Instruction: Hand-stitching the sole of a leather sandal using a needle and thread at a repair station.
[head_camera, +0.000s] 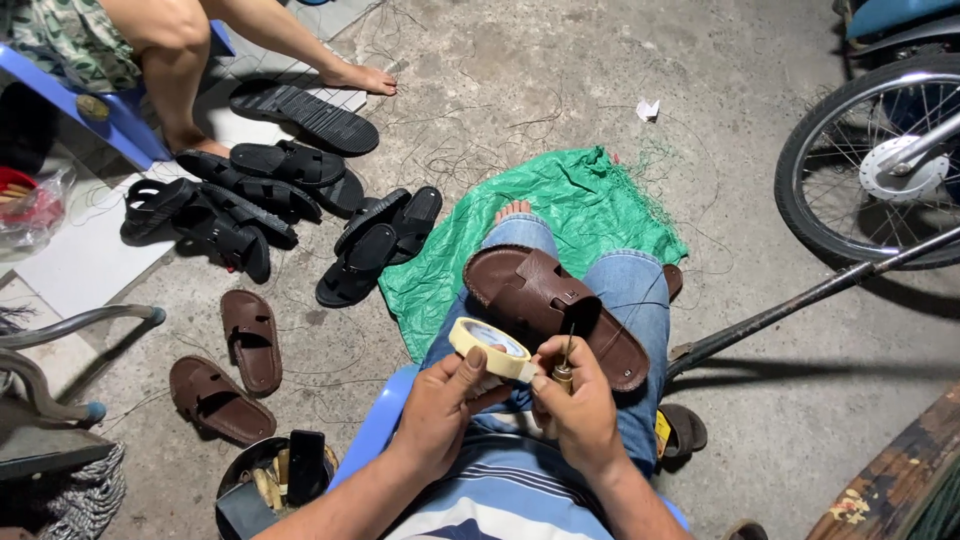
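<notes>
While the left hand (440, 400) pinches a roll of pale masking tape (488, 347) between thumb and fingers, the right hand (580, 405) closes around a small awl-like tool (563, 375) with a brass collar, just right of the roll. Beyond both grips, a brown leather sandal (555, 305) rests on the denim-clad thigh. Further left of the tape, two brown sandals (232, 370) lie on the concrete.

Loose sandals, cloth and a wheel on a concrete floor

Black sandals (250, 195) lie heaped upper left, two brown sandals (232, 370) below them; a green cloth (590, 205) is spread at centre, a bicycle wheel (880, 160) stands right, a blue stool (120, 115) upper left.
</notes>
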